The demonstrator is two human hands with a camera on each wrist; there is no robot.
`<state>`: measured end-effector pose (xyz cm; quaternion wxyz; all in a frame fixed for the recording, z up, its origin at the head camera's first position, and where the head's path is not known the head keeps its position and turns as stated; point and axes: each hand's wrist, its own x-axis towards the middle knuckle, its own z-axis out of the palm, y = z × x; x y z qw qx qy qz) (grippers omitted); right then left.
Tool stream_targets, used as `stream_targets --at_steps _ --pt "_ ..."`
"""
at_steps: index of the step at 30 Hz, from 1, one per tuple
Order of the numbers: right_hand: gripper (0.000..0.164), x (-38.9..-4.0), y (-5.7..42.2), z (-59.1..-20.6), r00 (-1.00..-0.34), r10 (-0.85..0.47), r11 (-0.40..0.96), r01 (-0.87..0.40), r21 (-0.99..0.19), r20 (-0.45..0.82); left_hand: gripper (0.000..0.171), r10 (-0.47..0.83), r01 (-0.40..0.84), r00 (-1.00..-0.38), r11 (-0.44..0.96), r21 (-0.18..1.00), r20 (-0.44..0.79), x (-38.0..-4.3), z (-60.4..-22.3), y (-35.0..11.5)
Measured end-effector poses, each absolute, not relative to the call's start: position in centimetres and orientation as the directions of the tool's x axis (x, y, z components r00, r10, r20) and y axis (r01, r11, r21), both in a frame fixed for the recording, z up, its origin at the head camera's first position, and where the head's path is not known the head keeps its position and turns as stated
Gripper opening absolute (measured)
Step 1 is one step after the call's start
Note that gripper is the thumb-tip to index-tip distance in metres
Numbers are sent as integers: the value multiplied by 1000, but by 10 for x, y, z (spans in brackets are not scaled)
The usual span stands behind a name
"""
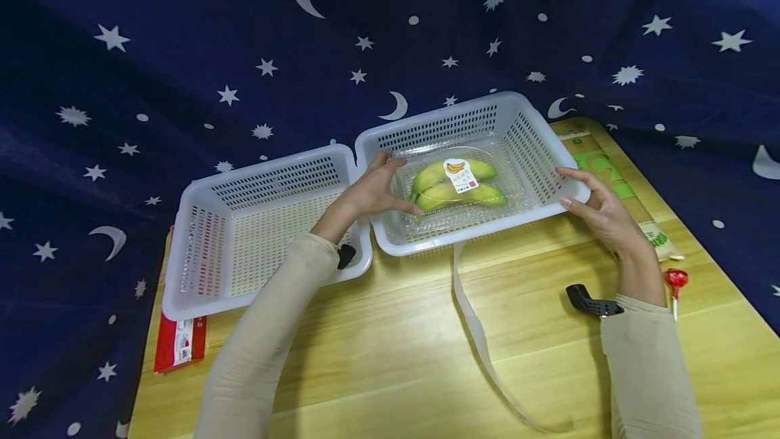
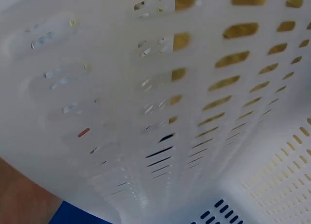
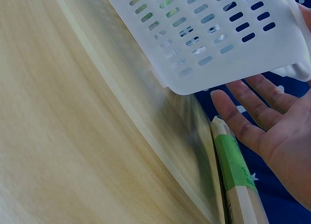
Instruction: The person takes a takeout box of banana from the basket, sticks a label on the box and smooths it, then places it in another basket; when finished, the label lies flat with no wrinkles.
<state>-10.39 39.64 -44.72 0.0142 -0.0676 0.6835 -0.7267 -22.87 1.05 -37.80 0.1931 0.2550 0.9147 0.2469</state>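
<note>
A clear plastic box of bananas (image 1: 487,196) with a white label lies inside the right white basket (image 1: 451,240). My left hand (image 1: 372,190) reaches over that basket's left rim, thumb and index finger spread wide at the box's left end; its other fingers are hidden. At the basket's right corner, my right hand (image 1: 600,212) pinches the rim between thumb and index finger. The right wrist view shows other fingers (image 3: 250,134) of this hand stretched out below the basket corner. The left white basket (image 1: 210,308) stands beside it, under my left forearm.
A red packet (image 1: 177,347) sticks out under the left basket. A green-and-tan package (image 1: 600,168) lies along the table's right edge, with a red lollipop (image 1: 676,278) nearer me. A pale strap (image 1: 472,320) trails across the wooden table (image 1: 378,364). Behind hangs a starry blue cloth (image 1: 414,53).
</note>
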Motion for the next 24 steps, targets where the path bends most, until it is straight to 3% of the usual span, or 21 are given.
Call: stream_targets --at_steps 24 --pt "55 -106 396 -447 -982 -139 -79 -116 -990 126 113 605 424 -769 725 543 -206 -227 -374 2"
